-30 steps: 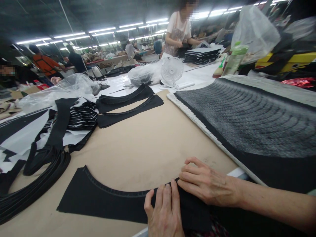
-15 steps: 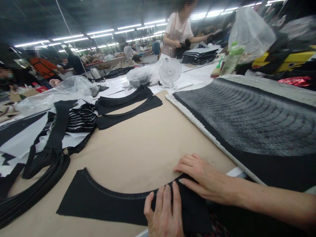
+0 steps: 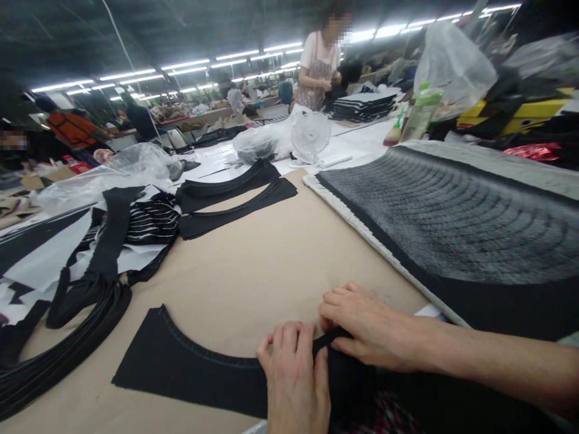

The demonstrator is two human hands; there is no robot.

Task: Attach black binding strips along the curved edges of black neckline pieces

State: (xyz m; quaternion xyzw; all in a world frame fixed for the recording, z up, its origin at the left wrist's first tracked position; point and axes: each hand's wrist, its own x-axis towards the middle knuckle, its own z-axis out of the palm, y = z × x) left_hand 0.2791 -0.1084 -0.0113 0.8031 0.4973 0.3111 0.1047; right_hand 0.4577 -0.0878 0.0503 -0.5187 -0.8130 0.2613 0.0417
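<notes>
A curved black fabric piece [image 3: 190, 367] with a stitched inner edge lies flat on the tan table paper [image 3: 253, 265] in front of me. My left hand [image 3: 294, 380] rests on the piece's right part, its fingers bent over the upper edge. My right hand [image 3: 366, 328] comes in from the right and pinches the same edge just beside the left fingers, thumb below and fingers above. The two hands touch at the fingertips. The right end of the piece is hidden under my hands and forearm.
More curved black pieces [image 3: 235, 187] lie further back, with striped fabric [image 3: 151, 217] and a bundle of black strips [image 3: 67, 325] on the left. A thick grey-black stack [image 3: 452, 217] fills the right side. Beyond stand a small white fan [image 3: 310, 135], plastic bags, a bottle [image 3: 418, 114] and a standing person [image 3: 321, 60].
My left fingers have curled from flat to bent over the fabric's edge. My right hand has closed in to pinch that edge. The fabric piece has shifted slightly right.
</notes>
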